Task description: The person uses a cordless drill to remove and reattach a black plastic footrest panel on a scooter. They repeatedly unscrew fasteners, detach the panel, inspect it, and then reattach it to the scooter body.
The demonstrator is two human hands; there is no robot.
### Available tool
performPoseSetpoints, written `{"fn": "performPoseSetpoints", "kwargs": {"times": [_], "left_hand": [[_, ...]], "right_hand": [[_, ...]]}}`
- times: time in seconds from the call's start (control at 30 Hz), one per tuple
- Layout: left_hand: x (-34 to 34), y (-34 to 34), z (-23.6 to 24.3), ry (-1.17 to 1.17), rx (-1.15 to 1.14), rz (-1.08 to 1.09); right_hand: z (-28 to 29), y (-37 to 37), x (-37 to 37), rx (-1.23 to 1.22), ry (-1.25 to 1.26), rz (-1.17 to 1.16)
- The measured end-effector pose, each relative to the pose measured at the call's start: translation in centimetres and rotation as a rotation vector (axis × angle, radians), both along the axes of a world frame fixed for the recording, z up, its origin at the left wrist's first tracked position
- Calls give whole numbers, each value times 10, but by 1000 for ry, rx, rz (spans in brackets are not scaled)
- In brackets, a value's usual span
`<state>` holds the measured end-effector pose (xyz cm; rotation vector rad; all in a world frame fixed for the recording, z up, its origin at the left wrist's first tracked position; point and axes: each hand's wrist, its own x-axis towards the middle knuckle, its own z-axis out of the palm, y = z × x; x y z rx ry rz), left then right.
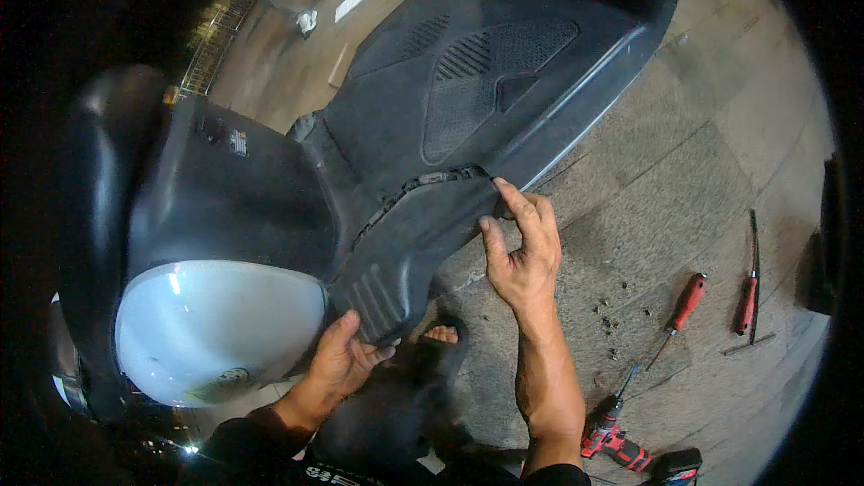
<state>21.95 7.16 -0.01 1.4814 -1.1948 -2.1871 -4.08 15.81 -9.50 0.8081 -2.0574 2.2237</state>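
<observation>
A scooter lies below me with its dark grey floorboard [468,81] running toward the upper right and a pale grey body panel [216,324] at the lower left. A black plastic side panel [414,243] sticks out along the floorboard's near edge. My left hand [342,364] grips the panel's lower ribbed end from below. My right hand [520,247] holds its upper right edge, fingertips curled over the rim near the seam with the floorboard.
Two red-handled screwdrivers [686,304] [747,301] lie on the paved ground at the right, with several small screws [616,310] scattered beside them. A red cordless drill [616,439] lies near my right forearm. My sandalled foot [441,337] shows under the panel.
</observation>
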Motion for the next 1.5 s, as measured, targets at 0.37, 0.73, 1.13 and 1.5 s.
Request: {"fn": "performPoseSetpoints", "kwargs": {"times": [0.37,0.73,1.13,1.5], "left_hand": [[-17,1,16,-159,61,-36],[-12,-5,13,-99,89,-35],[-14,-13,2,21,2,-39],[-18,-10,1,-59,-14,7]], "right_hand": [[14,9,-11,111,219,44],[20,-1,-11,65,68,79],[7,-13,31,104,267,-344],[-3,-89,21,-105,140,-625]]}}
